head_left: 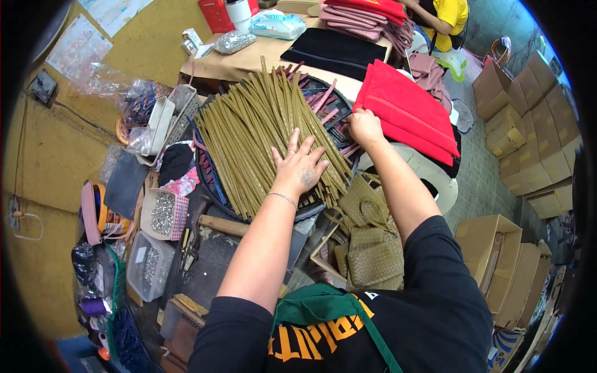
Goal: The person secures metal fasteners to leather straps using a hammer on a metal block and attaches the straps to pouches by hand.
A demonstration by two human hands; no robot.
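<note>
Olive strips, apparently being steadied, left hand spread flat; right hand curled at red cloth, grip unclear; shifting it would want pinching.

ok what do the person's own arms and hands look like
The black sleeves are short. The left hand wears a ring and, at the wrist, a chain bracelet; its back has a marking, perhaps a tattoo. The right hand shows no jewellery.

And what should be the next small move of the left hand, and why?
Probably curl the left hand around a few olive strips: it lies spread on top of them, not closed around any, while the right hand is at the left edge of the red fabric.
</note>
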